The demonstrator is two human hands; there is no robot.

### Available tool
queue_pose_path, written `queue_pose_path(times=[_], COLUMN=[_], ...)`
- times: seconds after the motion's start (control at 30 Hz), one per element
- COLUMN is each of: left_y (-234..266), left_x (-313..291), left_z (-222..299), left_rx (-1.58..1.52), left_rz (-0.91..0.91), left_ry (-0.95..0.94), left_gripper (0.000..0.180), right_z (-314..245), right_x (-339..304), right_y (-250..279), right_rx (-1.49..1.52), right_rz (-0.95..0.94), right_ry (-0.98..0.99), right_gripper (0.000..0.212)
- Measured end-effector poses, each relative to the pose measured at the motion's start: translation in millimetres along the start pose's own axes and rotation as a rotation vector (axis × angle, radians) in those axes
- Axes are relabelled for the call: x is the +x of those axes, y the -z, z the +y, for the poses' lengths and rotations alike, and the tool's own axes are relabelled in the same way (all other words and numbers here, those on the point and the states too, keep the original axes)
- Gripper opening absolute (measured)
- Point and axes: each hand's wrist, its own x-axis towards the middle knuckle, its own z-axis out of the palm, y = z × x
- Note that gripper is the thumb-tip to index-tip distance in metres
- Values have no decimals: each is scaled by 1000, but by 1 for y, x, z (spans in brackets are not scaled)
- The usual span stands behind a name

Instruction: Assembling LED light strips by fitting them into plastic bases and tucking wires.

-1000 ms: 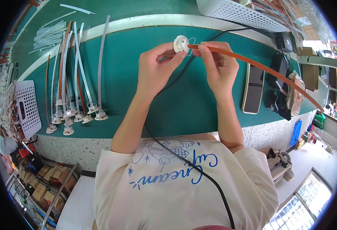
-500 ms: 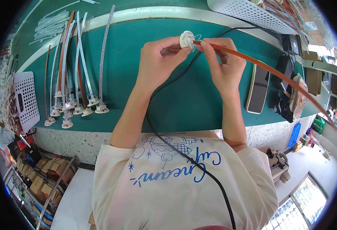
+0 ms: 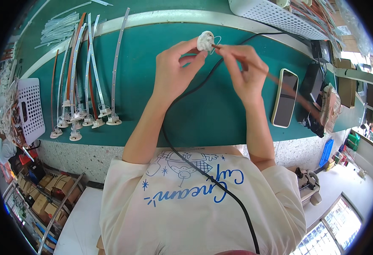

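Note:
My left hand [image 3: 173,68] pinches a white round plastic base [image 3: 205,41] by its edge between thumb and fingers. A thin pale wire loop stands out from the base's right side. My right hand [image 3: 246,70] is closed on a narrow brown-orange strip [image 3: 304,102], whose near end meets the face of the base. Whether that end sits in the base or only touches it, I cannot tell. The strip's long free part runs off to the lower right, blurred by motion, over a phone.
Several light strips with white bases [image 3: 114,120] lie on the left of the green table [image 3: 144,46]. Behind them is a pile of clear thin strips [image 3: 59,29]. White perforated baskets [image 3: 32,114] stand at left and far right. A phone [image 3: 285,97] and black cable [image 3: 190,89] lie nearby.
The strip's free part has swung down toward me and now blurs. The base has turned slightly and moved a little up and left in my left hand. Both grips persist.

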Motion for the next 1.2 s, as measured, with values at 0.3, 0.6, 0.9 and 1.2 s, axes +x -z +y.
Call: queue_pose_path(times=[0.3, 0.6, 0.9, 1.2], left_y=[7, -2, -11, -6], left_x=[3, 2, -9, -9], left_z=[-1, 16, 15, 24], left_rx=[-81, -589, -243, -158], left_rz=[-14, -46, 22, 117], left_ry=[-118, 93, -229, -313], left_gripper=[26, 30, 40, 35], right_z=[-8, -2, -27, -37], right_x=[0, 9, 11, 14], right_y=[-5, 12, 13, 12], right_rx=[-64, 120, 792, 511], right_rz=[66, -82, 115, 48], right_ry=[292, 173, -216, -190], right_gripper=[16, 14, 11, 9])
